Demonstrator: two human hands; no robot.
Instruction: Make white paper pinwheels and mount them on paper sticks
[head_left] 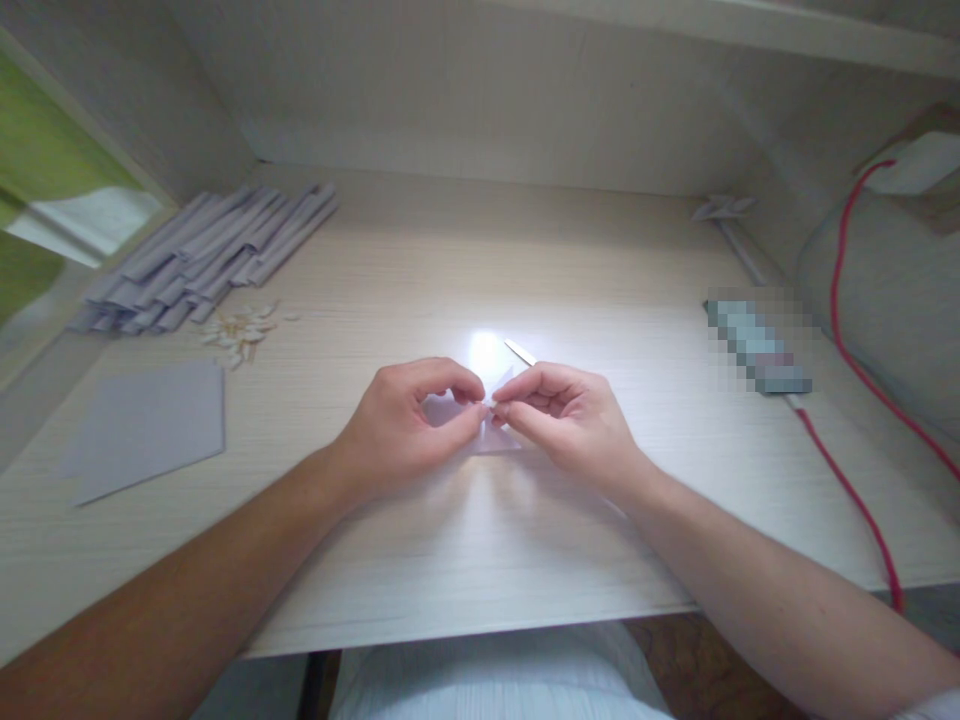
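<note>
Around the folded paper (498,438) in the head view, both hands bend inward: the left hand (420,410) and the right hand (574,405) each bring thumb and forefinger nearly together, pinching at its middle (whether a smaller piece sits between the fingertips, I cannot tell). Just beyond the paper, a slim pointed blade (519,351) lies partly behind the right hand. Left of the paper are flat sheets (161,420), small white-ended bits (238,335) and rolled tubes (217,250); right of it, a blurred phone (757,345) and a pinwheel (724,208).
</note>
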